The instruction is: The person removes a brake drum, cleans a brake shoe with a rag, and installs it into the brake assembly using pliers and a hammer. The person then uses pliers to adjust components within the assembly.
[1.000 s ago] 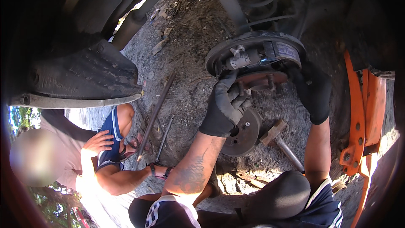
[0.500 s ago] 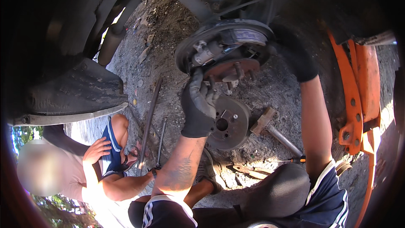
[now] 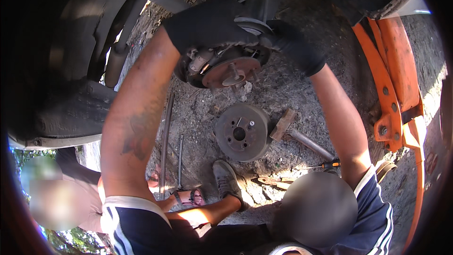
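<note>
Both my hands wear black gloves and are raised to a drum brake on the underside of a vehicle. My left hand [image 3: 212,24] reaches over the top of the brake, closed on a curved brake shoe [image 3: 254,24]. My right hand [image 3: 296,49] is closed at the right end of that shoe, its fingertips partly hidden. Below them the rusty wheel hub [image 3: 222,76] with its studs faces me. The wheel cylinder [image 3: 200,60] shows at the hub's upper left. My left hand and wrist cover much of the backing plate [image 3: 181,73].
A removed brake drum [image 3: 243,134] lies on the dirt beside a hammer [image 3: 284,125], a screwdriver [image 3: 330,164] and pliers [image 3: 271,181]. Long metal bars [image 3: 166,146] lie left. An orange jack [image 3: 391,80] stands right. Another person [image 3: 75,184] sits at lower left.
My left hand has moved up from below the wheel cylinder, over the brake's top to the shoe. My right hand has shifted left. The view has moved slightly.
</note>
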The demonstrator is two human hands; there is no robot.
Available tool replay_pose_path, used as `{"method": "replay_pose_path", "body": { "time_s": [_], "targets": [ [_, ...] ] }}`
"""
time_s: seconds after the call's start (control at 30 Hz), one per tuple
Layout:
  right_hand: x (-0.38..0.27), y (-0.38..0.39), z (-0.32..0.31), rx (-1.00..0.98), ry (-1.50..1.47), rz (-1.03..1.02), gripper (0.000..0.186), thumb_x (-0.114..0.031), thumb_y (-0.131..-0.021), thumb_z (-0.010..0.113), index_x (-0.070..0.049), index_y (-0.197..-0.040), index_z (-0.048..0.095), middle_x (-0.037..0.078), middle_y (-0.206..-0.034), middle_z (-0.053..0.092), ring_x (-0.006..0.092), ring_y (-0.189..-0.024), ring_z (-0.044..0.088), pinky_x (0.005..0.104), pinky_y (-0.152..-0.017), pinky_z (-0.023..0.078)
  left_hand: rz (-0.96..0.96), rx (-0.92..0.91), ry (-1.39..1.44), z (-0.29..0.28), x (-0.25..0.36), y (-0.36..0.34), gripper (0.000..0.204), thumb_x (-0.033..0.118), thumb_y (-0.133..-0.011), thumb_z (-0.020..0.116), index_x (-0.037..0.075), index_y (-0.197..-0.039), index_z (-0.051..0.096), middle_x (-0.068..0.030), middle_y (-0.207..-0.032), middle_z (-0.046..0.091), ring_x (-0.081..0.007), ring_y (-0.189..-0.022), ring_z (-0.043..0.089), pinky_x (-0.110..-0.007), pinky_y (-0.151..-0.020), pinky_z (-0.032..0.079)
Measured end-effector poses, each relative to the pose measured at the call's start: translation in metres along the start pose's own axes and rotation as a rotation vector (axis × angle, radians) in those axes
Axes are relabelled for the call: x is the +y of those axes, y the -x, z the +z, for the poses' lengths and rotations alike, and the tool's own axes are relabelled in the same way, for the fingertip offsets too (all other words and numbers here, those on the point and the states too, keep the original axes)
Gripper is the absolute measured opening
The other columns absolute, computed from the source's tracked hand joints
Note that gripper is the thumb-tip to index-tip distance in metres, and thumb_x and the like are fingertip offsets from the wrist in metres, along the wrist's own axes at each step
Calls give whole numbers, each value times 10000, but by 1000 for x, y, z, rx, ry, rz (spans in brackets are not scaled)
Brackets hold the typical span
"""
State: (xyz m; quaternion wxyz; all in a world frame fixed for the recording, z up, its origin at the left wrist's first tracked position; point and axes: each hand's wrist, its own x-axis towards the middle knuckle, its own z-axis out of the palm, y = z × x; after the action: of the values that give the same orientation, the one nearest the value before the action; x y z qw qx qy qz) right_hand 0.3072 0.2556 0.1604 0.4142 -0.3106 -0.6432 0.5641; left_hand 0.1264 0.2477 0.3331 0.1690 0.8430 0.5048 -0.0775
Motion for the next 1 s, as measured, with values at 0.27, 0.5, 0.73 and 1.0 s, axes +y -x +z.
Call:
{"method": "replay_pose_path", "body": {
  "time_s": [0.27,0.5,0.73,1.0],
  "targets": [
    [31,15,5,221,-18,-211,497,-406,-871,757,-43,-1205,691,129,-1103,711,205,-987,675,352,-869,521,201,25,-195,4,-16,-15,520,402,-784,816,21,-1121,705,-190,-1018,701,-334,-894,693,-388,-822,530],
    [29,19,0,125,123,-104,346,-303,-897,748,-71,-1153,729,83,-995,735,167,-982,673,333,-850,521,147,-22,-165,-6,5,-9,541,464,-784,788,-33,-983,720,-206,-874,705,-304,-816,684,-384,-759,518],
    [43,21,1,48,-190,-83,440,-233,-897,743,-45,-1283,647,101,-1179,689,178,-1039,666,349,-930,529,36,12,-159,-9,1,4,602,491,-762,796,-51,-1006,706,-200,-903,712,-293,-837,685,-375,-766,518],
    [35,76,26,-1077,896,222,524,-197,-873,710,-122,-1373,572,201,-1262,633,309,-1142,636,411,-961,540,181,84,-101,-5,-31,2,584,463,-755,807,-32,-1045,697,-191,-943,707,-289,-880,681,-375,-797,515]
  ]
}}
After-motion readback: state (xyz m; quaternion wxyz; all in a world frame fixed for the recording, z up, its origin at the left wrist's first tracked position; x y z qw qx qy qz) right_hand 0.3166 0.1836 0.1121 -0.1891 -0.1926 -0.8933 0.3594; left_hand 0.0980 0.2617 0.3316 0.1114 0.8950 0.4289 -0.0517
